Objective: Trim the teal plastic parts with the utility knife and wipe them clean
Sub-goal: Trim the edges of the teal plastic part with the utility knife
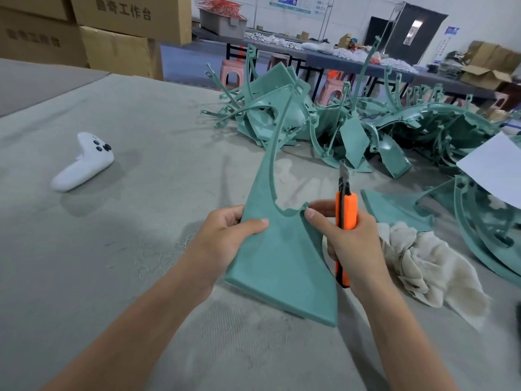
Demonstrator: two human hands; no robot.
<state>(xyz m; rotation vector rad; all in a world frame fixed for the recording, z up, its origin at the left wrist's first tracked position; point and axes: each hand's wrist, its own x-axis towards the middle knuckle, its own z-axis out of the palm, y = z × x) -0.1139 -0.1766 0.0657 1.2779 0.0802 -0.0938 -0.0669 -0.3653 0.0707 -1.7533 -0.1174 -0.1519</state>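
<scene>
A teal plastic part (pixel 284 266), a flat curved wedge with a long thin arm rising from its top, is held upright above the table in the middle of the view. My left hand (pixel 228 235) grips its left edge, thumb on the front face. My right hand (pixel 349 238) holds an orange utility knife (pixel 346 218) with the blade pointing up, and its thumb and forefinger also pinch the part's right tip. A crumpled beige rag (pixel 428 263) lies on the table just right of my right hand.
A large pile of teal parts (pixel 352 122) covers the far right of the grey felt table (pixel 112 249), with more stacked at the right edge (pixel 485 230). A white controller (pixel 84 162) lies at the left. Cardboard boxes (pixel 112 38) stand behind.
</scene>
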